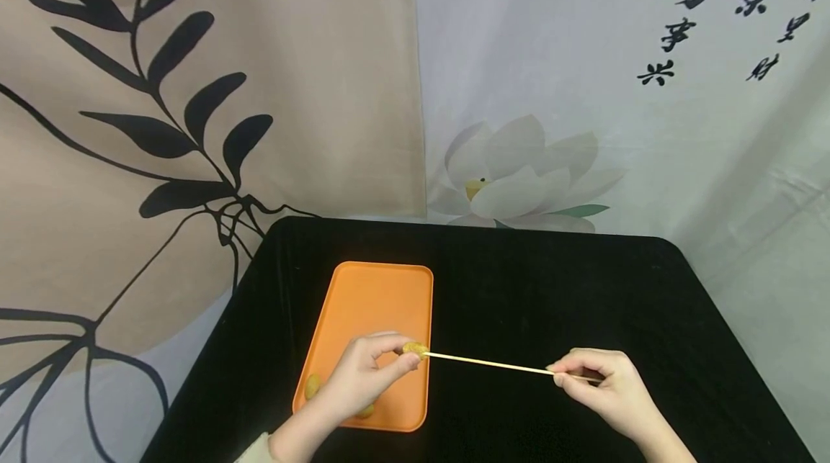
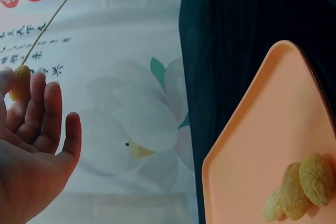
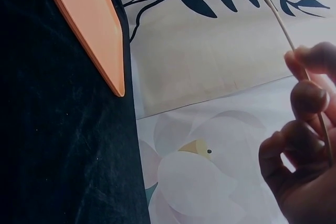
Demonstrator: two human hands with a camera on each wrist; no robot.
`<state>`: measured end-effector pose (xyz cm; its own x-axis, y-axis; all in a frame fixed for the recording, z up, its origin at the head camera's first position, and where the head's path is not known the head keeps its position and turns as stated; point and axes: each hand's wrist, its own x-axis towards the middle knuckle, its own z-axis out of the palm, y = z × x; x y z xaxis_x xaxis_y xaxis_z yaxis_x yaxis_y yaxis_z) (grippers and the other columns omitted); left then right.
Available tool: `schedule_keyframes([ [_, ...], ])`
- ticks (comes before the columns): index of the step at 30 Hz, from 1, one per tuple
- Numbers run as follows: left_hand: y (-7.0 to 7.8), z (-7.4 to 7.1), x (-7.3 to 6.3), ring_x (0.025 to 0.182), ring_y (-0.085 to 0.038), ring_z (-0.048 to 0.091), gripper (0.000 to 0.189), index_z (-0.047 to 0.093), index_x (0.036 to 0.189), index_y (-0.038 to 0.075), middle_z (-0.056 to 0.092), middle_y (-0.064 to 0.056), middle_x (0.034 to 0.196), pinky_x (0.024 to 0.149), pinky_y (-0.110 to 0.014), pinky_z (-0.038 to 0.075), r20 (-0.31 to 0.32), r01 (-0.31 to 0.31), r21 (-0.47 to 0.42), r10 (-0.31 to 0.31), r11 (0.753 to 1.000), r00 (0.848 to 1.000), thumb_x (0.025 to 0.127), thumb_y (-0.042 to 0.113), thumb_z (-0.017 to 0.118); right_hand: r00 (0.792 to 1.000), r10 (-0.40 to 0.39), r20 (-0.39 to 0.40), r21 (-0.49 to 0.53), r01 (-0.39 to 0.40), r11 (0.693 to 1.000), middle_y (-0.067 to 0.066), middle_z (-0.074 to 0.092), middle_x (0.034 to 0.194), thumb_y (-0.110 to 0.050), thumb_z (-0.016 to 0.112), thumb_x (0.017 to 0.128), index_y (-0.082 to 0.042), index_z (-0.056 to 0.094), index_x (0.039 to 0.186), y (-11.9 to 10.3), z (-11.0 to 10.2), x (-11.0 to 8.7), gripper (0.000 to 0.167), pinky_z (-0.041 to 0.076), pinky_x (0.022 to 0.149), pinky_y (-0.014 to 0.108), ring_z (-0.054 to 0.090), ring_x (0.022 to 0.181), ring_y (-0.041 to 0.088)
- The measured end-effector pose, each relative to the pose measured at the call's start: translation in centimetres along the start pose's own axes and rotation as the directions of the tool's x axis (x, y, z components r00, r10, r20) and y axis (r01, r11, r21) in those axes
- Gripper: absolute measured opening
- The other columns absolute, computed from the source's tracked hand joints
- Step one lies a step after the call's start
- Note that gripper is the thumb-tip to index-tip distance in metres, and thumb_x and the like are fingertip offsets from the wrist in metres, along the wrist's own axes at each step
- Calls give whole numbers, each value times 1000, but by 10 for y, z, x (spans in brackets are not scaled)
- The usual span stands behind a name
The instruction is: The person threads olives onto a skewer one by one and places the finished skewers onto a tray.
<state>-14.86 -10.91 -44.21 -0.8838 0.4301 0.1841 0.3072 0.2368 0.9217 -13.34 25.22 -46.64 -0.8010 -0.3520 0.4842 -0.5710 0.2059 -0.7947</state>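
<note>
My left hand (image 1: 366, 371) pinches a wrinkled yellow oval piece (image 1: 416, 350), like a dried fruit, between thumb and fingertips over the right edge of the orange tray (image 1: 382, 297). A thin wooden skewer (image 1: 486, 361) runs from that piece to the right, its left tip at or in the piece. Near its other end, the right hand (image 1: 599, 376) grips the skewer with thumb and fingers; the right wrist view shows the stick (image 3: 281, 19) passing between them. Several more wrinkled pieces (image 2: 315, 179) lie on the tray in the left wrist view, partly hidden by my left forearm in the head view.
A black cloth (image 1: 519, 290) covers the table, with the tray on its left half. Behind the table hangs a printed curtain (image 1: 324, 88) with dark leaves, a lotus and black characters.
</note>
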Motion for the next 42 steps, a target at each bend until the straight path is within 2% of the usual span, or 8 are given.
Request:
schedule_keyframes([
  [4,0,1,0,86,-12,64,14,73,98,9,70,0,94,82,-31,51,-7,-14,0,14,1000,1000,93,20,66,1000,27,-9,-14,-27,1000,0,67,76,25,65,73,-13,73,89,-2,1,0,42,46,47,24,56,63,5],
  [9,0,3,0,85,-11,63,11,73,97,13,69,3,94,81,-31,51,-13,-24,9,24,1000,1000,93,21,67,998,54,-21,-13,-54,998,-1,67,76,23,65,74,-12,73,88,-2,2,0,39,46,47,24,56,63,4],
  [18,-1,6,1,85,-10,65,13,74,97,13,70,4,93,77,-30,53,-23,-98,44,99,994,995,93,22,66,994,103,-40,-33,-104,994,0,69,77,20,67,75,-14,74,86,-7,4,3,36,48,48,25,57,63,5],
  [24,0,7,2,85,-11,65,12,73,97,12,70,4,93,78,-32,53,-27,-115,35,116,993,993,94,21,66,989,137,-47,-27,-139,990,-1,68,76,19,68,76,-13,74,85,-8,6,4,34,46,47,26,56,63,4],
  [34,2,7,3,82,-12,64,13,73,97,12,70,4,91,75,-30,53,-37,-96,15,97,995,995,94,22,66,983,175,-49,3,-175,985,-3,64,71,17,67,77,-13,73,85,-9,10,7,32,39,39,28,49,53,6],
  [39,3,7,5,82,-11,64,13,74,98,12,70,4,92,74,-30,53,-36,-96,26,97,995,995,94,21,66,985,159,-62,-1,-159,987,-4,63,70,18,66,77,-13,74,84,-9,12,8,33,37,39,28,48,53,6],
  [42,4,7,5,82,-12,64,13,74,99,11,70,3,92,75,-30,53,-45,-76,21,76,997,996,93,21,66,987,144,-73,-4,-145,989,-4,64,72,19,66,76,-13,74,84,-8,14,9,35,38,39,28,50,55,5],
])
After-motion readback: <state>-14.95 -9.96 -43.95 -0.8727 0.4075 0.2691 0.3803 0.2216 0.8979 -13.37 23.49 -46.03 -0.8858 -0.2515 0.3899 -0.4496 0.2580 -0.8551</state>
